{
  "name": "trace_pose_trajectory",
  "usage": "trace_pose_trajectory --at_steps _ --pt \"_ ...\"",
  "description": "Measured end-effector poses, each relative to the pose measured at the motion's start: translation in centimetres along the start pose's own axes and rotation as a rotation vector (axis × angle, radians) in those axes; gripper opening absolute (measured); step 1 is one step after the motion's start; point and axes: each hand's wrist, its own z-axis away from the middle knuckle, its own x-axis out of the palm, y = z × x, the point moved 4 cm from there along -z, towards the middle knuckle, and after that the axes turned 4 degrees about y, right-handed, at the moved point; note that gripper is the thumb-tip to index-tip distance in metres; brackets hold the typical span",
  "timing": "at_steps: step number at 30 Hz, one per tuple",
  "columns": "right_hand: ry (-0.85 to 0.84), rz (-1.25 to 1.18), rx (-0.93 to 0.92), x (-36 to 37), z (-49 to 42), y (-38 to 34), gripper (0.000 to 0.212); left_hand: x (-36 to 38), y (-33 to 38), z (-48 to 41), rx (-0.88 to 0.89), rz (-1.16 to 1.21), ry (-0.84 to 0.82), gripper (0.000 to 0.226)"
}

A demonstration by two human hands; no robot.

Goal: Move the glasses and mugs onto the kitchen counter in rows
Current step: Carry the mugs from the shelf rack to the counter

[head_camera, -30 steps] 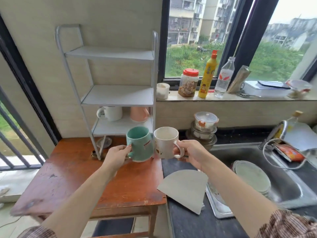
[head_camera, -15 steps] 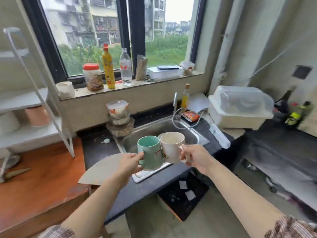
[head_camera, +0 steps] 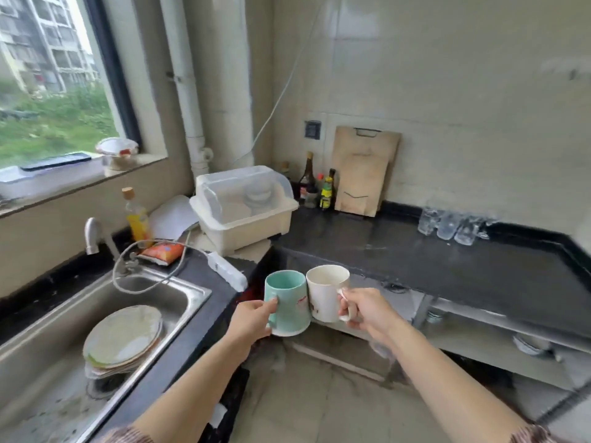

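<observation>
My left hand grips a teal mug by its handle. My right hand holds a white mug by its handle. Both mugs are upright, side by side and touching, in the air in front of the black kitchen counter. Several clear glasses stand in a row at the back right of that counter, against the wall.
A steel sink with stacked plates lies at the left. A lidded dish drainer box fills the corner. Bottles and a cutting board stand at the counter's back. A white power strip lies by the sink.
The view has swung right, from the wooden table and shelf rack past the sink to the black counter. Both hands still carry the two mugs side by side.
</observation>
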Motion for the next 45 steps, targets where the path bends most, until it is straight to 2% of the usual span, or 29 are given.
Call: trace_pose_trajectory --at_steps 4,7,12,19,28,36,40,45 --pt "0.184 -0.045 0.025 -6.5 -4.3 -0.7 0.030 9.2 3.4 -4.2 0.018 -0.028 -0.117 0.026" --pt "0.292 -0.072 0.064 -10.9 -7.9 -1.5 0.029 15.9 5.4 -7.6 0.005 -0.056 -0.192 0.027" --pt "0.406 -0.075 0.118 -17.4 -14.2 -3.2 0.024 25.6 8.8 -13.3 -0.016 -0.129 -0.296 0.025" --pt "0.521 -0.159 0.199 -24.6 -20.2 -3.4 0.021 35.8 12.7 -18.0 -0.021 -0.151 -0.378 0.023" --pt "0.562 -0.268 0.312 -34.6 -30.4 -1.8 0.020 49.3 13.0 -23.8 -0.079 -0.199 -0.415 0.022" --pt "0.526 -0.133 0.453 -44.2 -41.8 -0.1 0.019 61.5 13.2 -29.4 -0.204 -0.170 -0.336 0.037" --pt "0.484 -0.150 0.500 -47.3 -46.0 0.8 0.036 65.5 12.6 -32.0 -0.258 -0.140 -0.274 0.039" --pt "0.471 -0.243 0.572 -48.8 -49.5 2.6 0.036 68.0 11.0 -33.7 -0.311 -0.107 -0.207 0.031"
